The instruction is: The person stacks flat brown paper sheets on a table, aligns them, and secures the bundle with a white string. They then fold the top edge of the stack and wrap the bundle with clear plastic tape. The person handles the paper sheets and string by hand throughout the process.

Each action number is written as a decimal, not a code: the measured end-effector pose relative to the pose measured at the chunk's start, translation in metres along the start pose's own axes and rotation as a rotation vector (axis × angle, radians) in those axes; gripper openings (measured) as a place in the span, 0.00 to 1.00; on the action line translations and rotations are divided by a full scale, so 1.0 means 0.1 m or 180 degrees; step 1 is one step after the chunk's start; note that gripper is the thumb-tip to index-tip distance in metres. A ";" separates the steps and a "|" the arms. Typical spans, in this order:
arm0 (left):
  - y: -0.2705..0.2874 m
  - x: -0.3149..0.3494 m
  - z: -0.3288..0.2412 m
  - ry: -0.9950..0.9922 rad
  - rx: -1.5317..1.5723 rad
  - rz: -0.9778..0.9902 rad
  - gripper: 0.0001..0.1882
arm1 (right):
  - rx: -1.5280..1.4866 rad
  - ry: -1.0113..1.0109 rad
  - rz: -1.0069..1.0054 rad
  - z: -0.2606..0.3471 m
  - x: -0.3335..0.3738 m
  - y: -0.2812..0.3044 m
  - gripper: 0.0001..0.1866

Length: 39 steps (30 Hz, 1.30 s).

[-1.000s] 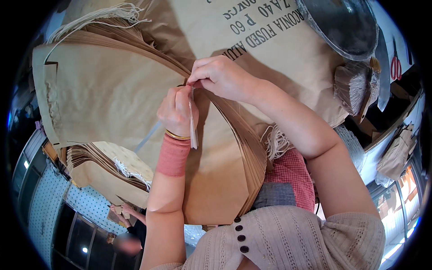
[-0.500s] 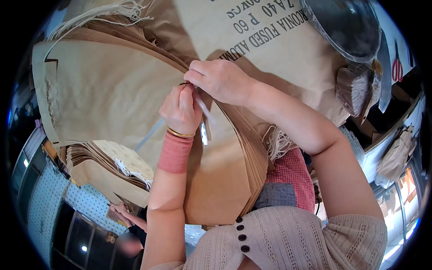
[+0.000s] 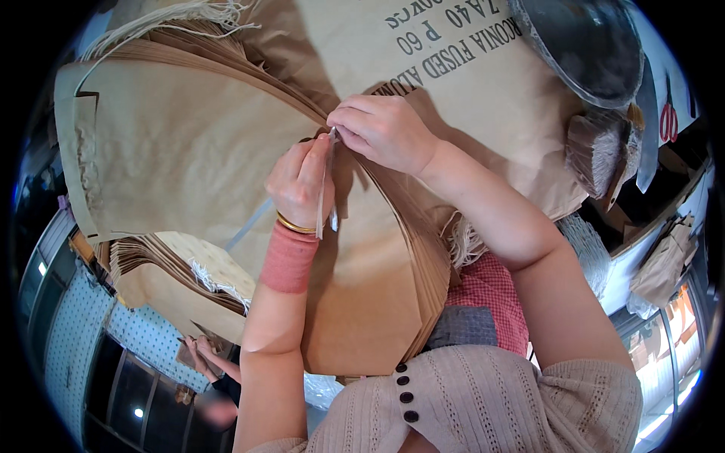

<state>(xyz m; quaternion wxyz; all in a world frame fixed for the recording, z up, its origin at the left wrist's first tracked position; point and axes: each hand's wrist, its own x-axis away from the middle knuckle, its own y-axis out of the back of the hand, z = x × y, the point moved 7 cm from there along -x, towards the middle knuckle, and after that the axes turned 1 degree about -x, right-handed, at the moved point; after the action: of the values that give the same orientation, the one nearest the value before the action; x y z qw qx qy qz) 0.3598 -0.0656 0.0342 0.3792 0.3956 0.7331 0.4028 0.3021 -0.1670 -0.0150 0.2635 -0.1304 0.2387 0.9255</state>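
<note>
A thick stack of brown paper bags [image 3: 362, 309] is cinched at its middle, its layers fanning out on both sides. Both hands meet over the cinched spot. My left hand [image 3: 297, 181], with a pink wrist band and a gold bangle, pinches a thin whitish strap [image 3: 325, 185] whose loose ends hang down over the bags. Close by on the right, my right hand [image 3: 389, 132] has its fingertips closed on the same strap near its upper end. Another stretch of the strap shows across the bags left of my left wrist. The tie itself is hidden by my fingers.
Beneath lies a large printed paper sack [image 3: 468, 98]. White cords [image 3: 170, 19] hang at the stack's far-left edge. At right are a black round container [image 3: 581, 45], a plastic-wrapped block [image 3: 593, 151], a blade-like tool [image 3: 647, 128] and red-handled scissors [image 3: 668, 121]. A person works at lower left.
My right hand has shifted slightly right, opening a small gap between my hands. The strap's upper end now shows between them, and its hanging ends have swung left.
</note>
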 end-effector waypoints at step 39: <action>1.12 2.11 3.30 0.4475 0.3190 -0.1194 0.48 | -0.3091 -0.3364 0.1853 -0.35 -0.84 -0.95 0.38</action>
<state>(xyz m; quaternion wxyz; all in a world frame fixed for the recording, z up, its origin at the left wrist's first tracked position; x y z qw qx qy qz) 0.5945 0.2574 -0.0443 -0.3176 0.0493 0.9399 0.1153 0.4275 -0.1491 -0.0495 0.0018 0.2956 -0.3266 0.8977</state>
